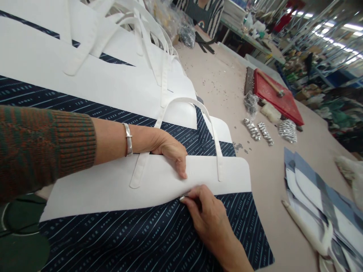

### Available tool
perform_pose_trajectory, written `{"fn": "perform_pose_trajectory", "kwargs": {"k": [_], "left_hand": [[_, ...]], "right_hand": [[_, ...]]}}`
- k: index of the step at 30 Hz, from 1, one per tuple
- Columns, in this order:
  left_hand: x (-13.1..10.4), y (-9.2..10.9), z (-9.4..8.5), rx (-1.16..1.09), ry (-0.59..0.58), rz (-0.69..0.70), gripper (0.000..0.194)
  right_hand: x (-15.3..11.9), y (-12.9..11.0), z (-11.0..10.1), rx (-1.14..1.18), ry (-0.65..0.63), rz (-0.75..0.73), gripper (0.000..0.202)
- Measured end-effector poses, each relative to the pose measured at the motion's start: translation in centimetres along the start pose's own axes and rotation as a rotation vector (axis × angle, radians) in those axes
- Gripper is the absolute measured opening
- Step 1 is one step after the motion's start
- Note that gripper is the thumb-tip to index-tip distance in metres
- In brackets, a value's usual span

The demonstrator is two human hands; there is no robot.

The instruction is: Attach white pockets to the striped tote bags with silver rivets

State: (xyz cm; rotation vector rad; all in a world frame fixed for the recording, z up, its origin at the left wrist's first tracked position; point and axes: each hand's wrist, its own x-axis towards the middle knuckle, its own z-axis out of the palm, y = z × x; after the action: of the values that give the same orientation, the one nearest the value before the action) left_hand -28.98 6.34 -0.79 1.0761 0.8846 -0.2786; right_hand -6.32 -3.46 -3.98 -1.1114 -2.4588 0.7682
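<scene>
At the lower edge of the white facing (99,190), the right hand (211,215) has thumb and forefinger pinched narrowly on a small shiny fitting (182,198), against the navy printed lining (119,238); the left hand (170,149) lays its thumb on the facing just above, its other fingers hidden behind the top edge, so how tightly they grip I cannot tell; good handling here would, I judge, keep the facing taut and the fitting square to it, with light pressure so the pale surface does not crease; the facing looks smooth and stiff, round-cornered, while the lining ripples softly under slanting pale stripes; a flat strap handle (218,151) arches above; beyond, similar white pieces (170,109) overlap; rightward, foil-like bundles (251,129) lie crinkled on the matte tabletop (272,166).
</scene>
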Motion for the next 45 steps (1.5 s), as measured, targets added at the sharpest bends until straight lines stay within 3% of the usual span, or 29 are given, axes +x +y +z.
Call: {"fn": "perform_pose_trajectory", "kwargs": {"k": [5,9,16,20,28,37,45], "left_hand": [[0.2,0.0,0.2,-0.013,-0.002,-0.006,0.029],[0.1,-0.1,0.1,-0.024,0.004,-0.010,0.031],[0.2,-0.8,0.0,-0.109,-0.016,-0.033,0.044],[0.4,-0.8,0.1,-0.150,-0.034,-0.028,0.042],[1.0,-1.2,-0.2,-0.161,-0.074,-0.015,0.045],[1.4,-1.6,-0.6,-0.177,-0.086,-0.021,0.044],[0.8,-1.1,-0.5,-0.144,-0.021,-0.040,0.042]], "right_hand": [[0.2,-0.1,0.3,0.015,0.038,0.089,0.017],[0.0,-0.2,0.3,0.058,0.001,0.164,0.011],[-1.1,-0.2,1.0,0.206,0.128,0.031,0.012],[-1.3,-0.1,0.7,0.254,0.106,0.021,0.011],[-0.7,-0.2,-0.1,0.217,0.021,0.063,0.011],[-0.9,-0.3,1.2,0.072,0.142,0.029,0.009],[-0.6,-0.4,1.3,0.017,0.136,0.048,0.011]]}}
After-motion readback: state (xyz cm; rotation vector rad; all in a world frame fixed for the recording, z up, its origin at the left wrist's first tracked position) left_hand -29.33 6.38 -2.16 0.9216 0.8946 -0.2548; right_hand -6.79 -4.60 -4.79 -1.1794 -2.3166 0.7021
